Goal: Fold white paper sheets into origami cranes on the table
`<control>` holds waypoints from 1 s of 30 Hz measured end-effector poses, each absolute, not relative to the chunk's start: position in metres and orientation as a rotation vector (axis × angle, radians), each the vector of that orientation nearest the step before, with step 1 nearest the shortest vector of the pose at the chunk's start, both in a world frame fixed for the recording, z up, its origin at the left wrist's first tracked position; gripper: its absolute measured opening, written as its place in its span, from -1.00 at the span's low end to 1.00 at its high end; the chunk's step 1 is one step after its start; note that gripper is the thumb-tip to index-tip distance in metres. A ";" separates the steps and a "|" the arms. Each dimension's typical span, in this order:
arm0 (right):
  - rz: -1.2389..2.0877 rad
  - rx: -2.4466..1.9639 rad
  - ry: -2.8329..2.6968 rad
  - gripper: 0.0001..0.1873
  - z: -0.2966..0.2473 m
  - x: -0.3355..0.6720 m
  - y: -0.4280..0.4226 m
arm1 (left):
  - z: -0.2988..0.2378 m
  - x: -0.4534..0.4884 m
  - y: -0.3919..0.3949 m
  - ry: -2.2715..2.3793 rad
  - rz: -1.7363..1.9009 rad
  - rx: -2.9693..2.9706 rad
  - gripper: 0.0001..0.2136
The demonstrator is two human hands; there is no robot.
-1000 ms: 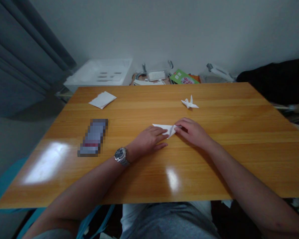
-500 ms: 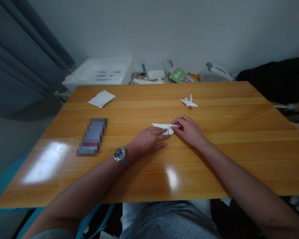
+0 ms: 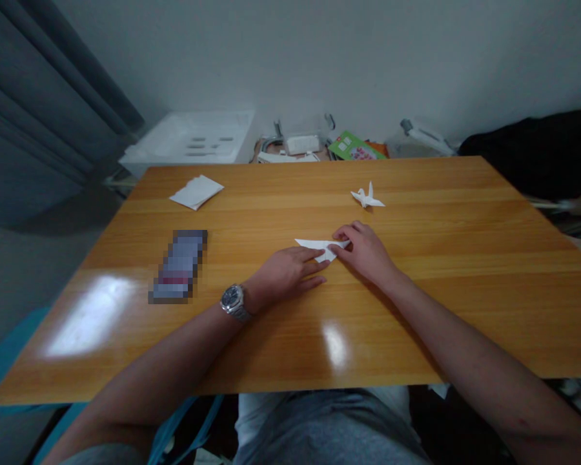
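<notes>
A small piece of white folded paper (image 3: pixel 310 244) lies on the wooden table in front of me, its long straight edge at the far side and a point toward the left. My left hand (image 3: pixel 290 270), a watch on its wrist, rests with fingers stretched out, the fingertips pressing on the near part of the paper. At the paper's right end, my right hand (image 3: pixel 361 248) pinches it between thumb and fingers, hiding part of that end. The thumb lies close to the middle of the paper.
Beyond my right hand stands a white paper crane (image 3: pixel 366 196). A stack of white paper (image 3: pixel 197 192) lies at the far left, with a blurred-out phone-like object (image 3: pixel 179 266) nearer me. Behind the table (image 3: pixel 416 323) are a white foam tray (image 3: pixel 223 123) and a green booklet (image 3: pixel 353 147).
My right thumb has slid slightly left across the folded paper, toward its middle crease. The left hand stays almost still.
</notes>
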State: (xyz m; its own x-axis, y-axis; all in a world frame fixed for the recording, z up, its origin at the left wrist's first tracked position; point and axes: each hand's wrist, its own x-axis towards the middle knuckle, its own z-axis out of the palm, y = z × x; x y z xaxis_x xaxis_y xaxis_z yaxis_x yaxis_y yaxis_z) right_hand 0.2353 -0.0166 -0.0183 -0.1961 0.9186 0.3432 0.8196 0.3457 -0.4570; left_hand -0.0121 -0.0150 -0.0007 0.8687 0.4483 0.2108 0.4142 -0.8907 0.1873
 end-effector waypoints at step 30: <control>0.266 -1.525 -2.046 -0.80 -0.023 0.237 -0.013 | 0.001 -0.018 -0.008 0.629 0.381 2.780 -0.64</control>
State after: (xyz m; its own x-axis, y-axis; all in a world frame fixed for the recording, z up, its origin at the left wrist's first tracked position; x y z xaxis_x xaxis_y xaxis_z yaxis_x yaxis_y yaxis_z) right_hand 0.2368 -0.0134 -0.0226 -0.1891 0.9280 0.3212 0.8148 0.3308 -0.4761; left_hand -0.0182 -0.0081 0.0012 0.8716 0.4503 0.1940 0.3807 -0.8709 0.3108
